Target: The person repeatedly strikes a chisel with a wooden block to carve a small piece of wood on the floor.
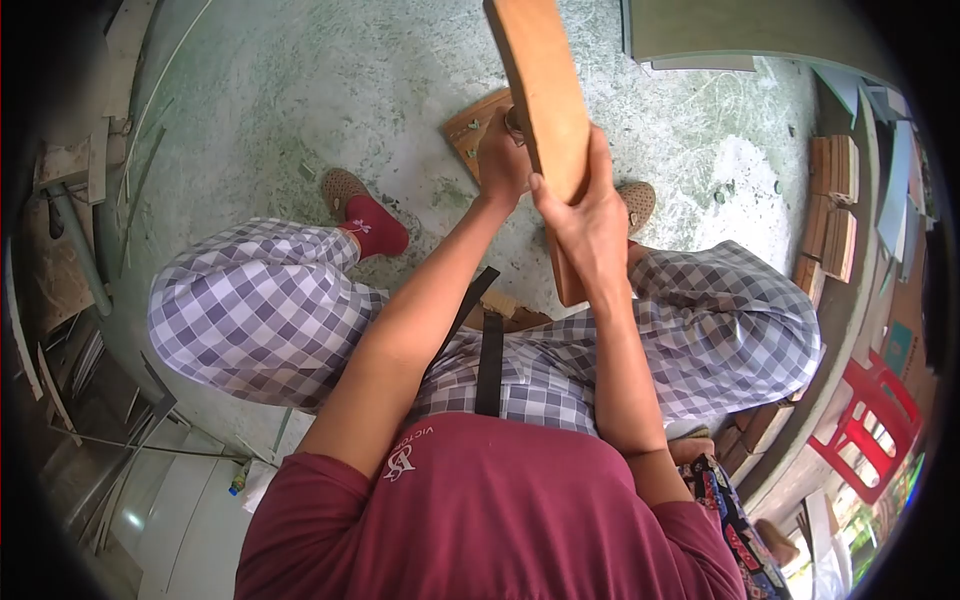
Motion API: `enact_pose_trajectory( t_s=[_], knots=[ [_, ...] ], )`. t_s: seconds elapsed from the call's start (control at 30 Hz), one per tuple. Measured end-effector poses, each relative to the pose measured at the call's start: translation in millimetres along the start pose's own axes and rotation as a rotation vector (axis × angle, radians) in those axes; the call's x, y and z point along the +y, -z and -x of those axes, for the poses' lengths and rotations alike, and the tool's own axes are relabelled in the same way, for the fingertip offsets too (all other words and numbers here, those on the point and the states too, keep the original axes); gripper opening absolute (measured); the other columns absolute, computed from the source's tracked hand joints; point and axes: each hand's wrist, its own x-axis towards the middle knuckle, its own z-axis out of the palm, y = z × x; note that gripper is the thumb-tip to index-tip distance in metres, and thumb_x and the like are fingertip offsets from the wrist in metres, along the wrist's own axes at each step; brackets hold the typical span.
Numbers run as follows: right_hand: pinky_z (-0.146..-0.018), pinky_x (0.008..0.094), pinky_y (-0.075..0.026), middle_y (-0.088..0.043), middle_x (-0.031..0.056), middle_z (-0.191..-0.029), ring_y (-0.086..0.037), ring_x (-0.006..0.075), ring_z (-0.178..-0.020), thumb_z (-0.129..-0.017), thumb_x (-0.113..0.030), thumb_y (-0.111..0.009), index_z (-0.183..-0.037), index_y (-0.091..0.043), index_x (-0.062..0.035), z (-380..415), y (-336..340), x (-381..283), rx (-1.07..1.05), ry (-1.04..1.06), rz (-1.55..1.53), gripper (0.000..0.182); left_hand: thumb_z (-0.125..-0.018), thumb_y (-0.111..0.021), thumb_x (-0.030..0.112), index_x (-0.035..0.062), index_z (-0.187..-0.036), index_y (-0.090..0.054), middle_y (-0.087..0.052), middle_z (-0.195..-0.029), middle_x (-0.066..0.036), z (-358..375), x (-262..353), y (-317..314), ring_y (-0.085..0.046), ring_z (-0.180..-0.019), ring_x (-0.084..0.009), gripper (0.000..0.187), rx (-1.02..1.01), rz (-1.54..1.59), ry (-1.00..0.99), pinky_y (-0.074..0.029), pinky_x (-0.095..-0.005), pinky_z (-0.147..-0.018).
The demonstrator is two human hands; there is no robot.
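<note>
A long, flat wooden board (548, 95) is held up in front of me, tilted, its top end cut off by the edge of the view. My right hand (592, 225) grips its lower part, thumb on the near face and fingers round the right edge. Close against the board's left side, my left hand (503, 165) is closed round something with a dark, rounded end; the board and fingers hide most of it. Behind my left hand, another wooden board (465, 130) lies on the floor with small green flecks on it.
I sit low with knees apart over a worn, scratched floor (260, 110). Wooden blocks (838, 170) are stacked along the right side, near a red plastic chair (870, 425). Scrap strips and boards (100, 160) crowd the left. A large panel (760, 30) stands at the upper right.
</note>
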Motion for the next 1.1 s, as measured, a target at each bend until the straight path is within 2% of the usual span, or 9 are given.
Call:
enact_pose_trajectory(
  t_s=[0.07,0.1,0.23,0.3,0.33,0.5,0.6,0.7,1.1],
  knots=[
    [-0.089,0.0386,-0.049,-0.054,0.026,-0.122,-0.059,0.0326,-0.105,-0.074,-0.033,-0.072,-0.144,-0.023,-0.0117,6.6,3.5,-5.7,0.092,0.082,-0.185,0.088,-0.077,-0.068,0.013,0.0052,-0.089,-0.053,-0.062,-0.082,-0.014,5.6,-6.6,-0.4,-0.061,-0.079,-0.0343,0.021,0.129,-0.243,-0.182,-0.048,-0.0416,-0.069],
    [-0.091,0.0372,-0.047,-0.051,0.0257,-0.126,-0.055,0.0306,-0.111,-0.075,-0.035,-0.072,-0.144,-0.021,-0.0078,10.1,19.9,-27.7,0.025,-0.061,-0.227,0.09,-0.075,-0.072,0.016,0.0054,-0.089,-0.054,-0.062,-0.082,-0.014,5.1,-1.0,1.6,-0.062,-0.078,-0.034,0.025,0.071,-0.193,-0.165,-0.048,-0.0416,-0.068],
    [-0.082,0.0399,-0.05,-0.056,0.0276,-0.116,-0.06,0.0338,-0.103,-0.073,-0.039,-0.072,-0.143,-0.022,-0.0093,6.5,20.1,-26.2,0.283,0.251,-0.262,0.091,-0.076,-0.072,0.018,0.0048,-0.088,-0.053,-0.062,-0.081,-0.014,5.4,-4.7,-5.0,-0.062,-0.076,-0.0337,0.026,0.069,-0.185,-0.161,-0.048,-0.0414,-0.066],
    [-0.082,0.0397,-0.05,-0.059,0.0292,-0.109,-0.062,0.0355,-0.098,-0.074,-0.04,-0.071,-0.144,-0.023,-0.0111,4.6,5.4,-5.4,0.137,0.042,-0.049,0.089,-0.078,-0.07,0.018,0.0045,-0.088,-0.053,-0.063,-0.081,-0.014,8.9,-7.9,-4.4,-0.062,-0.076,-0.0333,0.024,0.098,-0.273,-0.205,-0.048,-0.0403,-0.066],
    [-0.085,0.0382,-0.049,-0.06,0.0296,-0.107,-0.062,0.0356,-0.1,-0.075,-0.04,-0.068,-0.143,-0.026,-0.011,-2.5,2.4,1.5,-0.069,-0.127,0.112,0.085,-0.078,-0.068,0.016,0.0044,-0.089,-0.052,-0.062,-0.082,-0.015,12.4,-3.7,0.1,-0.062,-0.078,-0.0341,0.022,0.015,0.068,-0.075,-0.048,-0.0409,-0.067],
    [-0.081,0.0382,-0.051,-0.063,0.0257,-0.102,-0.065,0.0352,-0.092,-0.075,-0.043,-0.067,-0.143,-0.026,-0.0111,-0.9,-4.7,23.4,0.019,-0.139,-0.193,0.086,-0.075,-0.072,0.017,0.0001,-0.094,-0.054,-0.061,-0.085,-0.021,-7.9,-8.4,16.0,-0.061,-0.083,-0.0373,0.031,-0.147,-0.19,-0.094,-0.048,-0.0424,-0.071],
    [-0.087,0.0339,-0.046,-0.055,0.0243,-0.119,-0.058,0.0259,-0.104,-0.08,-0.043,-0.066,-0.142,-0.025,-0.0002,-5.7,9.7,32.5,0.118,-0.204,-0.382,0.086,-0.073,-0.075,0.02,-0.0006,-0.099,-0.055,-0.062,-0.088,-0.02,-15.8,-8.5,24.8,-0.062,-0.084,-0.0344,0.039,-0.229,-0.272,0.092,-0.048,-0.0405,-0.075],
    [-0.088,0.0328,-0.045,-0.056,0.0194,-0.115,-0.056,0.0241,-0.103,-0.082,-0.04,-0.064,-0.139,-0.029,0.001,-9.2,23.9,33.1,0.242,-0.176,-0.481,0.078,-0.077,-0.074,0.015,0.0011,-0.1,-0.056,-0.062,-0.09,-0.006,-24.2,-4.3,29.5,-0.058,-0.079,-0.0131,0.033,0.005,-0.189,-0.037,-0.048,-0.0283,-0.074],
    [-0.089,0.0349,-0.045,-0.053,0.0222,-0.119,-0.056,0.0266,-0.104,-0.082,-0.043,-0.062,-0.14,-0.025,0.0011,-12.9,12.6,40.2,0.177,-0.19,-0.495,0.082,-0.08,-0.069,0.007,0.0024,-0.098,-0.055,-0.06,-0.089,-0.005,-33.1,9.8,45.6,-0.058,-0.077,-0.0126,0.024,0.126,0.2,0.098,-0.048,-0.0269,-0.073]
  ],
)
